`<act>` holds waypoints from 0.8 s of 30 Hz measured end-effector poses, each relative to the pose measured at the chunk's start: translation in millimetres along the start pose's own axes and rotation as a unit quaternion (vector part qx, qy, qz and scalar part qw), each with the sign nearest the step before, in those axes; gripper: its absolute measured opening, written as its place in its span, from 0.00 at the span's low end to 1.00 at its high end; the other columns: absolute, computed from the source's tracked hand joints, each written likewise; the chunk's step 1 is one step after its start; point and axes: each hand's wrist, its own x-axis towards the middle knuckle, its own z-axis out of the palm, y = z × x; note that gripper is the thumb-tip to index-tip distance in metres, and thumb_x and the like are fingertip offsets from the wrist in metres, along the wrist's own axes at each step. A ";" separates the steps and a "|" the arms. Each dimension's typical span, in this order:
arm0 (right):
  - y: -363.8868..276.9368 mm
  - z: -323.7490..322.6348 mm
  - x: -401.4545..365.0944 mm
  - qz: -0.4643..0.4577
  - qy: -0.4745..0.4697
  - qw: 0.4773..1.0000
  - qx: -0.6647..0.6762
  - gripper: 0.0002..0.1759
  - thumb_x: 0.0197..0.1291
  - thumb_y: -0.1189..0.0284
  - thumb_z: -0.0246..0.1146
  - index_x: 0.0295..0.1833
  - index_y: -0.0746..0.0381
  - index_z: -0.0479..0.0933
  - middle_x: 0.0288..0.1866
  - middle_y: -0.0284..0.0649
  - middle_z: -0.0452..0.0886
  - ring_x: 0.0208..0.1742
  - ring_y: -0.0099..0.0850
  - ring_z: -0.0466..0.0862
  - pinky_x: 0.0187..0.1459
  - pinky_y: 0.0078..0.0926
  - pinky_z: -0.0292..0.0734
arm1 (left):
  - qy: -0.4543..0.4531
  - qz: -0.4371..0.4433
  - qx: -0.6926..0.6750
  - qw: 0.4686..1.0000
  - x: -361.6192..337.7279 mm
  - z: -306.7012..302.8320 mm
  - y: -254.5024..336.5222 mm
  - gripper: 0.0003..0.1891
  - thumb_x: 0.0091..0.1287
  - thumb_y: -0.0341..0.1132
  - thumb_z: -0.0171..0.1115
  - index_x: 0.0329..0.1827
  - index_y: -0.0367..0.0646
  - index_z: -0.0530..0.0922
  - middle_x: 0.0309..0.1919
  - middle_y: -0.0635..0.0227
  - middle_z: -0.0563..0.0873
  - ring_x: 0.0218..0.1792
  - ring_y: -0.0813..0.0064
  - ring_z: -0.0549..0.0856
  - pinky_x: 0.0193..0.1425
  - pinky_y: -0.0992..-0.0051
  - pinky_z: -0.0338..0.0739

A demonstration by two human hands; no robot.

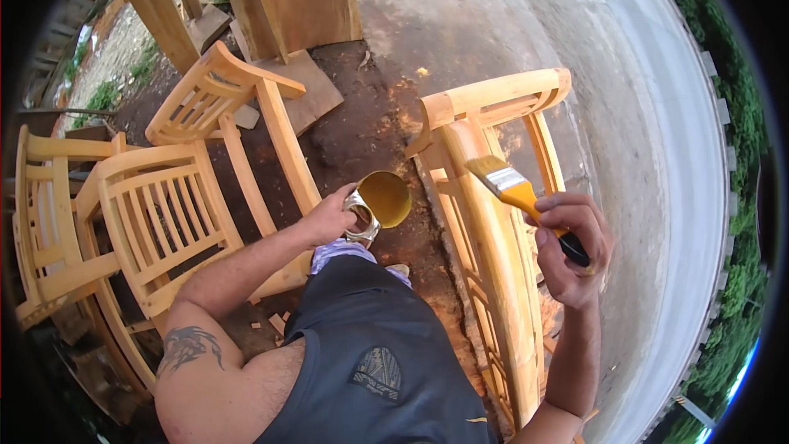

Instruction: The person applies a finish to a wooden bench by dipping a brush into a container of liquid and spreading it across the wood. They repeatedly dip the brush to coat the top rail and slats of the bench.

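Note:
My left hand (333, 215) is closed around a silver metal can (359, 222). A round surface stained yellow-brown faces up beside my fingers, at the can's top. In my right hand (578, 247) is a paintbrush (514, 185) with a yellow handle, black handle end and metal ferrule. Its yellowish bristles point left and overlap the wooden bench (481, 222) in this view. The bench is pale, smooth wood with a slatted back, standing just right of my body.
Slatted wooden chairs (168, 214) stand to my left, one tilted behind the others. Large wooden slabs (308, 0) stand upright at the top, near a flat board (308, 90). Wood scraps (278, 322) lie on the dirt. A paved road (649, 115) runs along the right.

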 end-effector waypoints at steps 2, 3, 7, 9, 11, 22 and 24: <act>5.0 28.0 23.6 -0.049 0.023 0.998 -0.025 0.09 0.54 0.85 0.67 0.41 0.66 0.82 0.44 0.47 0.87 0.38 0.33 0.89 0.41 0.26 0.83 | 0.002 -0.001 -0.005 1.000 -1.5 0.1 0.2 0.38 0.63 0.23 0.55 0.81 0.32 0.61 0.63 0.48 0.83 0.62 0.61 0.85 0.65 0.67 0.81; 6.2 39.3 29.9 -0.055 0.016 0.998 -0.037 0.09 0.55 0.86 0.67 0.41 0.66 0.81 0.44 0.46 0.87 0.38 0.34 0.89 0.40 0.27 0.83 | 0.001 -0.007 -0.013 1.000 -3.2 1.8 5.9 0.38 0.63 0.22 0.55 0.81 0.32 0.61 0.63 0.49 0.83 0.61 0.61 0.85 0.65 0.67 0.81; 11.8 35.7 10.2 -0.025 -0.031 0.998 -0.042 0.09 0.52 0.86 0.67 0.39 0.65 0.81 0.43 0.45 0.87 0.36 0.33 0.89 0.38 0.28 0.84 | -0.005 -0.023 -0.010 1.000 -0.9 2.4 12.2 0.41 0.62 0.17 0.50 0.84 0.36 0.56 0.63 0.53 0.81 0.54 0.63 0.89 0.62 0.67 0.85; 7.4 12.5 -19.0 0.000 -0.064 0.997 -0.044 0.09 0.49 0.85 0.66 0.38 0.65 0.81 0.41 0.46 0.87 0.34 0.33 0.89 0.37 0.27 0.84 | -0.007 -0.034 -0.014 0.999 -3.0 2.9 18.0 0.41 0.62 0.17 0.50 0.84 0.36 0.56 0.64 0.52 0.81 0.56 0.63 0.89 0.62 0.67 0.85; 2.1 -12.3 -36.2 0.031 -0.077 0.996 -0.030 0.09 0.47 0.84 0.65 0.36 0.65 0.81 0.40 0.46 0.87 0.33 0.32 0.89 0.38 0.26 0.84 | -0.002 -0.039 -0.020 0.999 -3.4 2.0 23.1 0.41 0.62 0.18 0.51 0.83 0.35 0.58 0.64 0.51 0.81 0.59 0.63 0.87 0.63 0.67 0.84; 70.7 26.1 24.0 0.113 0.045 0.985 0.122 0.07 0.62 0.79 0.69 0.44 0.69 0.81 0.45 0.45 0.87 0.47 0.30 0.89 0.50 0.30 0.86 | -0.016 -0.052 -0.042 0.998 7.3 -6.5 16.1 0.38 0.66 0.19 0.54 0.82 0.38 0.61 0.63 0.55 0.81 0.61 0.65 0.85 0.62 0.70 0.84; 69.7 11.9 5.6 0.174 0.005 0.973 0.150 0.06 0.62 0.79 0.68 0.44 0.69 0.81 0.45 0.44 0.86 0.47 0.30 0.90 0.51 0.30 0.87 | -0.016 -0.053 -0.054 0.997 8.5 -6.8 18.9 0.38 0.66 0.19 0.54 0.83 0.39 0.60 0.63 0.55 0.81 0.60 0.65 0.86 0.61 0.71 0.85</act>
